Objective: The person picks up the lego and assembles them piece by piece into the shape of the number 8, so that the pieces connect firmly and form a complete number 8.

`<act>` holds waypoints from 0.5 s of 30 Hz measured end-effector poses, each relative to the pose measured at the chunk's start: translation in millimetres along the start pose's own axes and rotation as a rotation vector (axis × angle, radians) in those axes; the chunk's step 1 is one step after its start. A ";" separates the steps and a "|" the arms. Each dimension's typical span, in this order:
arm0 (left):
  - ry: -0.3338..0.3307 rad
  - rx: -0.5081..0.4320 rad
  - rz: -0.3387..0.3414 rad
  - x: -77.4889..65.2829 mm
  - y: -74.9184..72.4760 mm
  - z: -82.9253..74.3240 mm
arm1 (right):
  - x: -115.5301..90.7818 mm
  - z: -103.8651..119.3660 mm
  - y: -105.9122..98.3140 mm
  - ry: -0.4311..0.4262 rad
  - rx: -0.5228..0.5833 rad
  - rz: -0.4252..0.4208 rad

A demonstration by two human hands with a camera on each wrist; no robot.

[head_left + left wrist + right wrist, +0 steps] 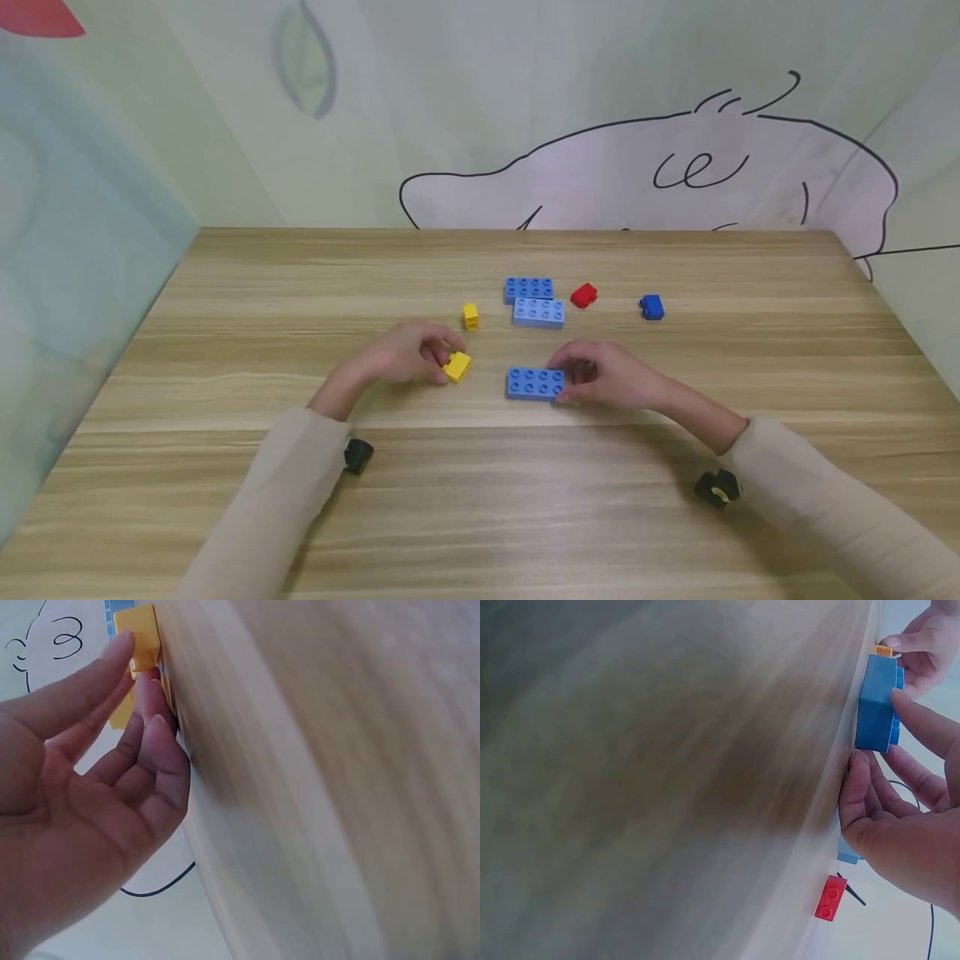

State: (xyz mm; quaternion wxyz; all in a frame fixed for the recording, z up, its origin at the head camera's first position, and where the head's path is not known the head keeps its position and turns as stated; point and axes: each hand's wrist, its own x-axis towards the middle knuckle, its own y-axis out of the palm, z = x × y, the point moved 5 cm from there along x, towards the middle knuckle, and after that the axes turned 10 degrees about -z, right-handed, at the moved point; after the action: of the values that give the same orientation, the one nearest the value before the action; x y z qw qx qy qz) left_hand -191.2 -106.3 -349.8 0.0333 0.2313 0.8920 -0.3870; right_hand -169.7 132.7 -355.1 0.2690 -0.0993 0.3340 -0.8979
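My left hand [411,353] pinches a small yellow brick [458,367] between thumb and fingertips, just over the wooden table. In the left wrist view the thumb lies along the side of this yellow brick [139,634]. To its right, my right hand [611,375] grips the right end of a long blue brick [535,383], studs facing up. The right wrist view shows the thumb on one side of this blue brick [877,701], with fingers reaching behind it. A second small yellow brick [470,317] stands a little beyond the left hand.
Behind the right hand lie a blue brick [528,288] and a lighter blue brick [538,313], one in front of the other. A small red brick [583,295] and a small dark blue brick [652,307] sit farther right. A wall with a line drawing borders the table's [480,517] far edge.
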 end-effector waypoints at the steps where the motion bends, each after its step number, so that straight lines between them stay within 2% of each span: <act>1: 0.003 0.008 -0.001 -0.1 0.1 -0.4 | 0.0 0.0 0.0 -0.002 0.001 0.000; 15: -0.002 0.038 -0.021 -1.6 0.2 -1.5 | 0.1 -2.2 -0.3 0.023 0.009 0.009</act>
State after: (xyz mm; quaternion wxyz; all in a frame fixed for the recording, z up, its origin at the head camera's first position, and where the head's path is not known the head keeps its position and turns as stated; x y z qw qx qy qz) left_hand -189.5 -105.8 -348.5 0.0256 0.2220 0.8868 -0.4045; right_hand -170.7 134.1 -356.5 0.2697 -0.0863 0.3334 -0.8992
